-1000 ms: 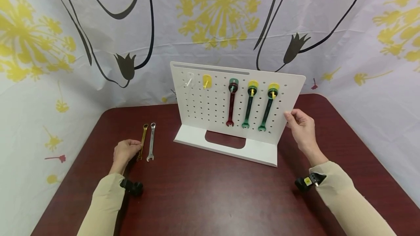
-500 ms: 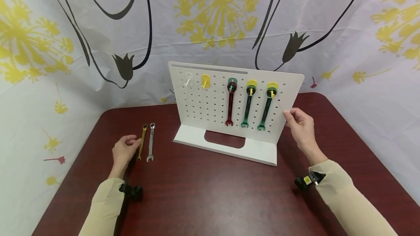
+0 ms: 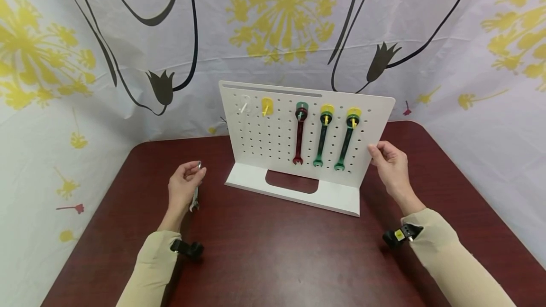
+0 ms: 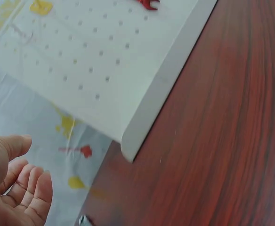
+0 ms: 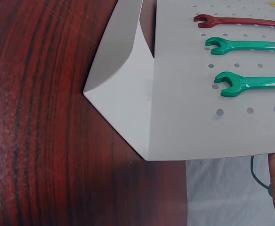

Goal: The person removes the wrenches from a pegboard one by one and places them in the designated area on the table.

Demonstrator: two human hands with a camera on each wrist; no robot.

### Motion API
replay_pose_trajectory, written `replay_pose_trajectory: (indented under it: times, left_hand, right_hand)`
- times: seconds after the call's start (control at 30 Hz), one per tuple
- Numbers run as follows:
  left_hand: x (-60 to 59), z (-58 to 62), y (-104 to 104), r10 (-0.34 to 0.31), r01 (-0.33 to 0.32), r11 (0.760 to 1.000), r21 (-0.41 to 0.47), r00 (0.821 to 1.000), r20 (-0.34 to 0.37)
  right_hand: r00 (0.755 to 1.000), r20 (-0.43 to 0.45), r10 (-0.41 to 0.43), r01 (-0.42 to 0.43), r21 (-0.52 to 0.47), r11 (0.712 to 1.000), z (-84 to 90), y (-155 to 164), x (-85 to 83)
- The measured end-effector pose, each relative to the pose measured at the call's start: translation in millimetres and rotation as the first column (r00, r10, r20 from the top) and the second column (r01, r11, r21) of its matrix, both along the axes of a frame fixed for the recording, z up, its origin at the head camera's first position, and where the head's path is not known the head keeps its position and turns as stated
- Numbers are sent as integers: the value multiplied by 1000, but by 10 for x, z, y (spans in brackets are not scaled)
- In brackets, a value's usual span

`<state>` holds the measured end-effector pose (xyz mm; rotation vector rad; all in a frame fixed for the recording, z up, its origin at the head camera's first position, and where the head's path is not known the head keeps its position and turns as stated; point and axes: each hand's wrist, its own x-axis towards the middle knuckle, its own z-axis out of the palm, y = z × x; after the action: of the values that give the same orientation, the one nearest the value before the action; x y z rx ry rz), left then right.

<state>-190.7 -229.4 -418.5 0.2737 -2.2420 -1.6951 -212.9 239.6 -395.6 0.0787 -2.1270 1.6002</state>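
My left hand (image 3: 185, 186) is over a silver combination wrench (image 3: 194, 202) lying on the table at left. Its ring end shows at the fingertips, and its open end pokes out below the hand. In the left wrist view the thumb and loosely bent fingers (image 4: 42, 190) stand apart with nothing between them. The gold wrench is hidden, apparently under this hand. My right hand (image 3: 390, 165) pinches the right edge of a white pegboard (image 3: 281, 139), thumb in front. On it hang a red wrench (image 3: 299, 139) and two green wrenches (image 3: 322, 143), the other green wrench (image 5: 260, 82) nearest that edge.
A clear hook (image 3: 245, 104) and a yellow hook (image 3: 267, 106) sit bare on the board's left side. The board's white foot (image 3: 337, 200) juts forward over the dark red table (image 3: 273, 259). A patterned cloth (image 3: 281, 37) hangs behind the table.
My left hand has shifted right from beside the gold wrench to over the silver one, covering the gold wrench. My right hand keeps its place on the board's edge.
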Motion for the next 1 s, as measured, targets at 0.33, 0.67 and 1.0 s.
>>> replay_pose_trajectory:
  times: [0.33, 0.67, 1.0]
  left_hand:
    - [-10, 83, 321, -92, 94, 995, 44, 994, -57]
    - [-58, 98, 722, -134, 145, 984, 99, 985, -113]
    - [66, 387, 1130, -190, 210, 966, 149, 972, -136]
  right_hand:
    - [1000, -13, 5, -5, -3, 1000, 7, 6, 5]
    - [1000, -18, 13, -13, -18, 1000, 3, 11, 10]
    - [1000, -17, -2, 2, -5, 1000, -13, 8, -9]
